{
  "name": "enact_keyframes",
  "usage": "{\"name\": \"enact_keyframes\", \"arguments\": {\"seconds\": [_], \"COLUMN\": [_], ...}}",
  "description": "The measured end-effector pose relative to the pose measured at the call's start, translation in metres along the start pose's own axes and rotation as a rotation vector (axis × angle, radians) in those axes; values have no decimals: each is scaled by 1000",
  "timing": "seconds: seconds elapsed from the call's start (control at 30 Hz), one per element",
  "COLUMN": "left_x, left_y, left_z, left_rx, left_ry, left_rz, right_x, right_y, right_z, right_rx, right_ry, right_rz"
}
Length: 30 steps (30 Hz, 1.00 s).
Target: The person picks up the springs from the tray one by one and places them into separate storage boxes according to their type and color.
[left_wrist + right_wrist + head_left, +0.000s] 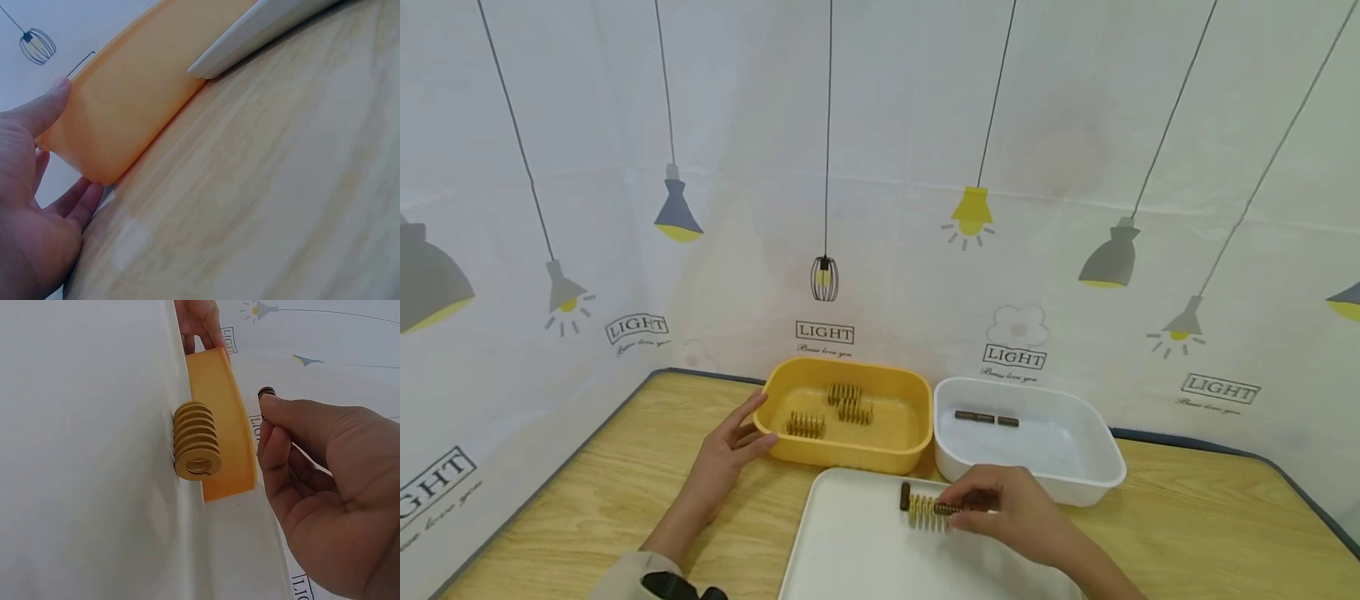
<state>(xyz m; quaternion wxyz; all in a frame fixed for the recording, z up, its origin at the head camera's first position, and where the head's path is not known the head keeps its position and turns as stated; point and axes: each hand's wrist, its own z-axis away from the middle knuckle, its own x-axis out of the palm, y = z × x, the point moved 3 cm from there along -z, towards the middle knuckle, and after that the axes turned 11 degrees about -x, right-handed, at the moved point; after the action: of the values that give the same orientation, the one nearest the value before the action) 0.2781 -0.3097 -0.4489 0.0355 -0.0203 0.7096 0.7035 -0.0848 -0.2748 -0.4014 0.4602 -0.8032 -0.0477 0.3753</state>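
My right hand (1018,512) pinches a small dark brown spring (947,508) between thumb and fingers, above the white tray (857,542). Right beside it a larger gold spring (925,512) lies on the tray, and another dark brown spring (905,497) is at its left. The right wrist view shows the pinched spring's end (267,392) poking out past the thumb, apart from the gold spring (197,440). My left hand (722,454) rests against the left end of the yellow bin (850,454), thumb on the front wall (59,97) and fingers spread along the end.
Several gold springs (805,425) lie inside the yellow bin. To its right stands a white bin (1037,479) with dark brown springs (976,417) in a row. Both bins stand behind the tray on a wood-grain table (625,450), near a lamp-printed backdrop (895,233).
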Motion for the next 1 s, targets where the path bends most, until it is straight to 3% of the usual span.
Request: {"name": "enact_keyframes", "arguments": {"seconds": [0.2,0.43,0.83,1.0], "left_x": [2,0,1,0], "left_y": [0,-1,0,1], "left_z": [2,0,-1,0], "left_rx": [-8,-11,-13,-16], "left_ry": [-4,6,2,5], "left_rz": [-15,-17,-22,-20], "right_x": [-24,-48,-71,-77], "right_y": [-7,-19,33,45], "right_z": [0,-3,1,-1], "right_rx": [12,5,44,109], "right_ry": [64,99,113,101], "right_rz": [36,7,84,91]}}
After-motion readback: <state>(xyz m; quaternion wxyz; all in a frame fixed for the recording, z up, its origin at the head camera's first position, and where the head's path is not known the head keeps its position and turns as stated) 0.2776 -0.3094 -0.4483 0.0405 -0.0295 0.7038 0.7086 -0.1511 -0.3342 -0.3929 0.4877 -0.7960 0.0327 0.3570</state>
